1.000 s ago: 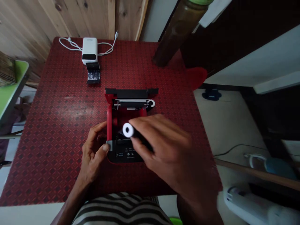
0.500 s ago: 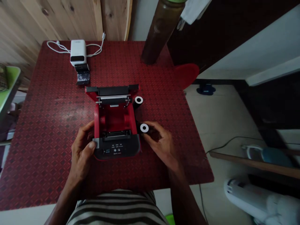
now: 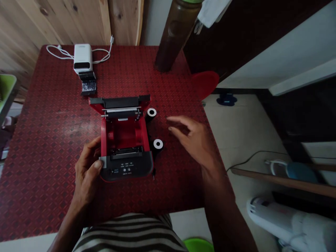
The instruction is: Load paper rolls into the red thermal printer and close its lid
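A red and black receipt printer sits with its lid open on the red patterned table; its paper bay is empty. My left hand grips the printer's front left corner. Two small black rolls with white cores stand just right of the printer: one beside the lid hinge, the other by the printer's front right. My right hand hovers open above the table, to the right of both rolls, holding nothing.
A white small device with a white cable and a black strip below it lies at the table's far left. A tall dark bottle stands at the far edge. A red object overhangs the table's right edge. A white appliance lies on the floor.
My right hand lifted a roll out over the printer, set it down at the printer's right side, let go and drew back to the right. The left hand kept its hold.
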`<state>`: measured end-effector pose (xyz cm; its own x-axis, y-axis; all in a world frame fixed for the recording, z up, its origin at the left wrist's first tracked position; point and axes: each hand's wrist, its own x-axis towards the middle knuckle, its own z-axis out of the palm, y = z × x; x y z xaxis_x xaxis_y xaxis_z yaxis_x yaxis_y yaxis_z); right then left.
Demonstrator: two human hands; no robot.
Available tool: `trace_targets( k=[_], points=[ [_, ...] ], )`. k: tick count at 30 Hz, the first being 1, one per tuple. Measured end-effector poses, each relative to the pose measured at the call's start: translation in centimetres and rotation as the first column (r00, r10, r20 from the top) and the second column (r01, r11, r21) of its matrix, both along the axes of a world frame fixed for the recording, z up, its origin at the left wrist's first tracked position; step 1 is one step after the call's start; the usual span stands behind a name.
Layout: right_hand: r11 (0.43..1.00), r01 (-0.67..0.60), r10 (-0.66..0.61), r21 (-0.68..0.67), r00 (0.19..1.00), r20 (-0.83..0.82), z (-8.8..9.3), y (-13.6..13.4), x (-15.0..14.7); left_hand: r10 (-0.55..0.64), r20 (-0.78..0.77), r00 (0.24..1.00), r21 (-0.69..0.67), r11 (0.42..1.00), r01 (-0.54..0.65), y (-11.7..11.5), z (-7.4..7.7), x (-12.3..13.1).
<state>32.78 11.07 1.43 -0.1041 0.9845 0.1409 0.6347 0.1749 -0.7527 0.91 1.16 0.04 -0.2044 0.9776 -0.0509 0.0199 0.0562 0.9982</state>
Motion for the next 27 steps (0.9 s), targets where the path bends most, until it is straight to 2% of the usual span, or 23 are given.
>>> trace_targets(
  k=[3, 6, 9, 12, 14, 16, 18, 22, 25, 27],
  points=[
    [0.998, -0.053, 0.051, -0.029, 0.997, -0.055, -1.1, 3.4, -2.0, 0.001, -0.009, 1.000, 0.001, 1.000, -0.001, 0.1, 0.1, 0.0],
    [0.993, -0.112, 0.108, -0.042, 0.990, -0.088, -2.3, 5.3, -3.8, -0.006, -0.022, 1.000, 0.001, 1.000, 0.006, 0.1, 0.1, -0.1],
    [0.992, -0.119, 0.111, -0.051, 0.984, -0.139, -3.0, 5.7, -4.1, -0.014, -0.018, 1.000, -0.008, 1.000, 0.014, 0.0, -0.1, -0.3],
    [0.996, -0.070, 0.057, -0.056, 0.976, -0.211, -2.6, 5.0, -2.8, -0.025, 0.002, 1.000, -0.026, 0.999, 0.025, -0.2, -0.3, -0.5],
    [0.998, -0.011, -0.010, -0.064, 0.948, -0.318, -1.4, 4.0, -1.7, -0.031, 0.005, 1.000, -0.037, 0.999, 0.031, -0.2, -0.4, -0.5],
    [0.996, 0.008, -0.048, -0.090, 0.891, -0.452, 0.7, 2.6, -0.7, -0.030, -0.005, 1.000, -0.040, 0.999, 0.030, -0.2, -0.3, -0.5],
    [0.990, -0.067, -0.009, -0.123, 0.847, -0.531, 3.2, 0.8, -0.3, -0.025, -0.020, 0.999, -0.043, 0.999, 0.024, 0.0, -0.1, -0.4],
    [0.947, -0.288, 0.176, -0.142, 0.836, -0.519, 7.2, -2.3, -1.2, -0.007, -0.038, 0.999, -0.019, 1.000, 0.006, 0.1, 0.2, -0.2],
    [0.897, -0.419, 0.274, -0.142, 0.778, -0.565, 8.2, -3.4, -2.4, -0.020, -0.046, 0.999, -0.017, 1.000, 0.020, 0.0, 0.4, -0.2],
    [0.868, -0.466, 0.278, -0.171, 0.741, -0.612, 8.2, -3.7, -3.1, -0.033, -0.030, 0.999, -0.019, 0.999, 0.033, -0.2, 0.4, -0.3]
  ],
)
